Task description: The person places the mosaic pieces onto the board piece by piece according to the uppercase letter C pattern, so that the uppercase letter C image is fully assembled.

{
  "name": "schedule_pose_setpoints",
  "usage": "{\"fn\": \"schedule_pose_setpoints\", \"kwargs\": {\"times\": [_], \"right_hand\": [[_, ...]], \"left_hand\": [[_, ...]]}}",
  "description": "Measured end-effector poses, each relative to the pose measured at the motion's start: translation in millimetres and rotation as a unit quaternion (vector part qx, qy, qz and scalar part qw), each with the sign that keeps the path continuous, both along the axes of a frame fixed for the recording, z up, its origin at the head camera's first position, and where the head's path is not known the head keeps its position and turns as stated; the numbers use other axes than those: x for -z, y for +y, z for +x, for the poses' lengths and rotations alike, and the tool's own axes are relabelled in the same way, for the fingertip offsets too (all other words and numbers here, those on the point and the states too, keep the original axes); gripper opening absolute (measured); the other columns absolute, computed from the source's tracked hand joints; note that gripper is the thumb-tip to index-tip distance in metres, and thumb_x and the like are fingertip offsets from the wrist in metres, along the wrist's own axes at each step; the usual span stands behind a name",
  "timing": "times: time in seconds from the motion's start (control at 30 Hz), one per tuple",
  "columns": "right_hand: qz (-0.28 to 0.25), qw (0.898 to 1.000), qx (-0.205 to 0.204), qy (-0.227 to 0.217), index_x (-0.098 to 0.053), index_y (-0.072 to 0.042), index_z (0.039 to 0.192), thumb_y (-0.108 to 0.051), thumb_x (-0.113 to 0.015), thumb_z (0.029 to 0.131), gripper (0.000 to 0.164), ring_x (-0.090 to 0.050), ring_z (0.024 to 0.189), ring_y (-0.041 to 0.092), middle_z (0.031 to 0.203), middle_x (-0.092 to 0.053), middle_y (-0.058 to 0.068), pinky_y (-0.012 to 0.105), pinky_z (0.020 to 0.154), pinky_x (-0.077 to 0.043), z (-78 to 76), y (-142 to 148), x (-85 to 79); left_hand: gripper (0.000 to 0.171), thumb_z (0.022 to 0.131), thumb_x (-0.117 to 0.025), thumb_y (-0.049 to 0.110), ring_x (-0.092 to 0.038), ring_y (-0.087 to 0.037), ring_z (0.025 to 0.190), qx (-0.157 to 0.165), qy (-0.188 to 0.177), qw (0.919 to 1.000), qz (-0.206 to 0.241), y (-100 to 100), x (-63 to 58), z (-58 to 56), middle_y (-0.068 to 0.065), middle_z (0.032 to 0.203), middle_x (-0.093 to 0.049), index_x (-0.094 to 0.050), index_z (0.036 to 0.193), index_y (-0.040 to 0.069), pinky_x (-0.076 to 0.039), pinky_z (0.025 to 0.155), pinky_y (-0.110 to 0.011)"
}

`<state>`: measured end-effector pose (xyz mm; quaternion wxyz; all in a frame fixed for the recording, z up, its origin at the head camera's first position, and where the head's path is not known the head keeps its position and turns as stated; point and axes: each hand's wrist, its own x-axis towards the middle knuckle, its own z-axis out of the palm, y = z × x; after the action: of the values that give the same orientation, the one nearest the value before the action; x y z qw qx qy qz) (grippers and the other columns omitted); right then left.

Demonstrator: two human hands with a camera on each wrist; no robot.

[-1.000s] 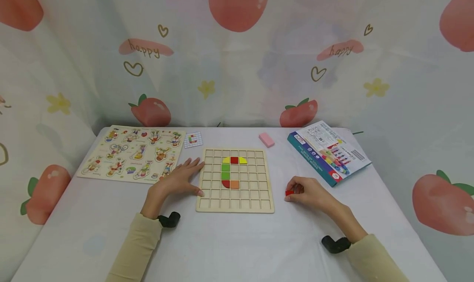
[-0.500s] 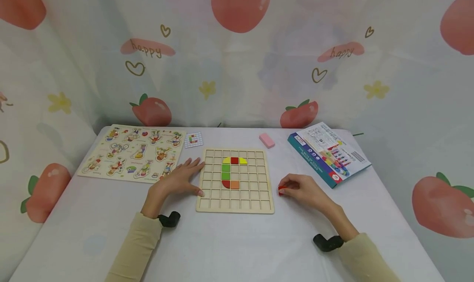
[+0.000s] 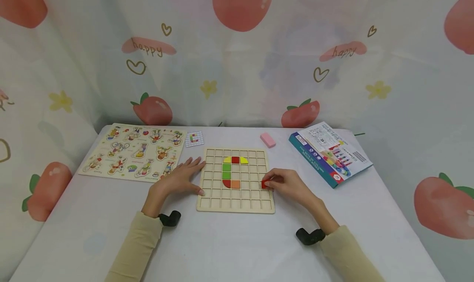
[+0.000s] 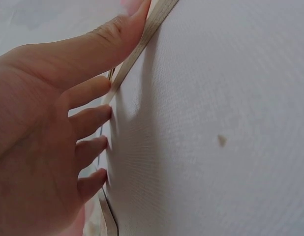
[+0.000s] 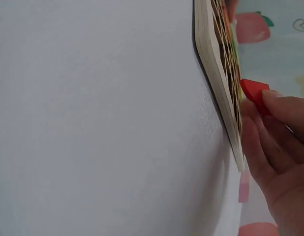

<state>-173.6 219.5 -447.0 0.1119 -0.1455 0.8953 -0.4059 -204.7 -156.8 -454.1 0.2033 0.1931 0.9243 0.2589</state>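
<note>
A wooden grid board point(image 3: 235, 206) lies mid-table, with yellow, red, green and orange tiles point(image 3: 226, 171) set in its cells in a C-like shape. My left hand point(image 3: 177, 179) is spread at the board's left side, thumb and fingertips at its edge; the left wrist view shows the thumb point(image 4: 117, 37) along the rim. Over the board's right edge, my right hand point(image 3: 286, 183) pinches a small red tile point(image 5: 256, 93) between thumb and fingers. One side of that tile looks curved in the right wrist view.
Behind the board lie a small pattern card point(image 3: 194, 139) and a pink block point(image 3: 268, 140). A wooden picture puzzle point(image 3: 127, 152) with animal figures sits at the left, and a teal-edged box point(image 3: 329, 152) at the right. A patterned cloth point(image 3: 237, 76) hangs behind the table.
My right hand has moved left with the red tile, from the table beside the board to over its right edge. The left hand has stayed at the board's left side.
</note>
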Motion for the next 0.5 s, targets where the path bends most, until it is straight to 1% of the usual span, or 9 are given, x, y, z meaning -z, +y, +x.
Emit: {"fn": "schedule_pose_setpoints", "kwargs": {"times": [0.1,0.27,0.5], "right_hand": [[0.004,1.000,-0.002,0.004,-0.077,-0.013,0.109,-0.016,-0.072,0.097,0.013,-0.066,0.095,0.017,0.104,-0.075,0.001,0.017,0.086,-0.056,-3.0,-8.7,0.3],[0.004,1.000,-0.003,0.002,-0.078,-0.014,0.106,-0.015,-0.072,0.096,0.012,-0.065,0.094,0.017,0.103,-0.075,0.000,0.018,0.086,-0.057,-5.6,-22.0,0.1],[-0.004,1.000,-0.008,-0.005,-0.078,-0.012,0.107,-0.011,-0.072,0.096,0.012,-0.066,0.093,0.017,0.104,-0.076,0.002,0.027,0.090,-0.061,-7.9,-37.1,1.6]], "left_hand": [[0.103,0.082,-0.086,0.040,-0.004,-0.041,0.160,-0.001,-0.001,1.0000,0.003,-0.4,-0.4,-0.3,-0.014,0.173,-0.015,-0.030,0.163,0.010,-0.007,0.130,-0.059],[0.103,0.082,-0.086,0.041,-0.004,-0.040,0.160,0.000,-0.004,1.0000,0.004,0.0,-0.3,-0.3,-0.014,0.173,-0.014,-0.029,0.163,0.011,-0.006,0.130,-0.058],[0.104,0.081,-0.086,0.042,-0.005,-0.041,0.160,0.000,-0.001,1.0000,0.003,-0.2,-0.3,-0.1,-0.014,0.173,-0.015,-0.030,0.163,0.011,-0.007,0.130,-0.058]]}}
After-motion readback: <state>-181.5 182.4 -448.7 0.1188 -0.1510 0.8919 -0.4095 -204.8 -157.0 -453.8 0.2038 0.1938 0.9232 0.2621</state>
